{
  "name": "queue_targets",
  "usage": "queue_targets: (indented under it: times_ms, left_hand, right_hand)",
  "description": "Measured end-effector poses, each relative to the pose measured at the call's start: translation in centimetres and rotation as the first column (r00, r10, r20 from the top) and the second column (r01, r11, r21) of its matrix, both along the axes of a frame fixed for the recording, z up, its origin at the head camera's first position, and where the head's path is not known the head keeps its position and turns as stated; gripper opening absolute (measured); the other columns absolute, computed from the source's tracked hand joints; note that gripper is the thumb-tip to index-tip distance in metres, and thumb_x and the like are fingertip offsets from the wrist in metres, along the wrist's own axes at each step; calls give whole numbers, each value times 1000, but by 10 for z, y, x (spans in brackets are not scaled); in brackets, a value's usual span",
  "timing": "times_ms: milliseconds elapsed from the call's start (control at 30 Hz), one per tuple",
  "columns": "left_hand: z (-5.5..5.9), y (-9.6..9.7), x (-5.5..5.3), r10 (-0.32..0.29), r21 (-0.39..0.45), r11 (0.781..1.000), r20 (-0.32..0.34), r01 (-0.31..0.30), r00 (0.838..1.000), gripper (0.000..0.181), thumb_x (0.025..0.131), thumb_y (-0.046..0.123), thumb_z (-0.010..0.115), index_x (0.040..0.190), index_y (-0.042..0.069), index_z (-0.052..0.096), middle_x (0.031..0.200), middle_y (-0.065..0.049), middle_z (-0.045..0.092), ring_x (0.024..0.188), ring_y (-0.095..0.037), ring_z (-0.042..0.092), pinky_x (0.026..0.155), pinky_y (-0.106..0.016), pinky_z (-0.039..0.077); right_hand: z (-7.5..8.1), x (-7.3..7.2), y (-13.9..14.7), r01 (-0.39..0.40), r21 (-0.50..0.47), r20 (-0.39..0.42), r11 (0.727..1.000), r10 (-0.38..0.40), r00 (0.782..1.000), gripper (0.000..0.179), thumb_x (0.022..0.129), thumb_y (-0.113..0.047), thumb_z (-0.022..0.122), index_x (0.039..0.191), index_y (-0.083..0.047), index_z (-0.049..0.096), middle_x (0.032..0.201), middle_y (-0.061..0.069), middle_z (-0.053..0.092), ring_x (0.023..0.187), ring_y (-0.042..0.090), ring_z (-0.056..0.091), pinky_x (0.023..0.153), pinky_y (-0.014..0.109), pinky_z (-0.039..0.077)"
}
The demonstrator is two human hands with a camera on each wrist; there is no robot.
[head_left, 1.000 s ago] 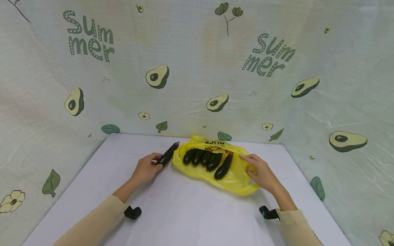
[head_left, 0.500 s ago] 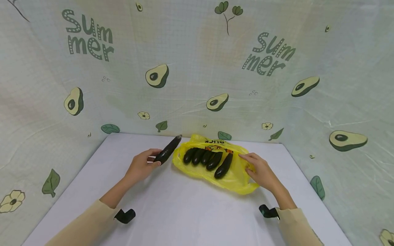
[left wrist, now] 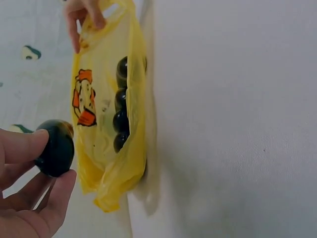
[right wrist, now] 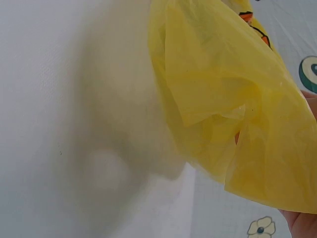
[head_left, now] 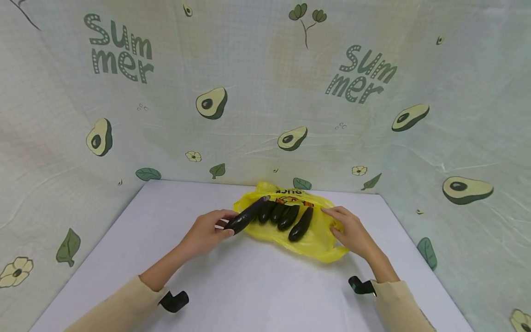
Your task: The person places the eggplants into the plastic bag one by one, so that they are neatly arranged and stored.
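In the head view my left hand [head_left: 203, 234] grips a glossy dark eggplant [head_left: 247, 216] by its blunt end, between thumb and fingers. Its stem end points up and to the right, overlapping the left part of a yellow plastic bag [head_left: 321, 242]. Several eggplants [head_left: 300, 225] lie side by side at the mouth of that bag. At the bag's right end, my right hand [head_left: 352, 233] holds the plastic between thumb and fingers, index finger stretched out. The left wrist view shows the held eggplant [left wrist: 57, 148] end-on beside the bag. Folds of plastic [right wrist: 233, 99] hide most of the right hand in the right wrist view.
The bag rests toward the back of a white table [head_left: 265, 290]. A fabric backdrop [head_left: 249, 60] printed with avocados and lettering rises behind and at both sides. Small black camera mounts [head_left: 174, 302] sit at the sleeve cuffs.
My left hand first lifted the eggplant slightly, then brought it right and lower, over the bag's left side. It now covers the leftmost eggplant there. The right hand has stayed put.
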State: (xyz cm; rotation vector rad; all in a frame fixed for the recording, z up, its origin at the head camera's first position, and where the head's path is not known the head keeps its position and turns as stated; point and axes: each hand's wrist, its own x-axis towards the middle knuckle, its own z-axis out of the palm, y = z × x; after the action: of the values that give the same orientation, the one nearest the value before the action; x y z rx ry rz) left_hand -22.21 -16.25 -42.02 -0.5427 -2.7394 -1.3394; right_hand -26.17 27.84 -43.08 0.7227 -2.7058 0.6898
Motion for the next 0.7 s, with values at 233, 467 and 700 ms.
queue_targets:
  times_ms: [233,467,700]
  left_hand:
    - [1,18,7,-61,1,998,12,61,998,44,95,9,80,138,16,70,131,-6,70,110,-22,70,88,-32,62]
    - [-6,37,8,-136,-9,991,3,136,991,45,95,6,79,139,12,69,134,-8,70,107,-22,70,86,-31,62]
    - [-13,62,8,-214,10,977,9,214,977,46,94,4,80,139,10,69,132,-8,71,103,-20,70,84,-28,61]
  right_hand:
    - [1,1,-1,11,5,6,1000,-11,1000,63,88,13,76,147,-5,63,130,13,66,109,28,65,93,48,59]
    - [2,2,-2,5,-2,-19,1000,-5,1000,64,87,13,77,146,-5,64,130,14,66,110,29,65,92,49,59]
    - [2,2,-3,3,-3,4,1000,-3,1000,64,88,14,76,147,-4,62,131,14,65,109,29,65,91,47,59]
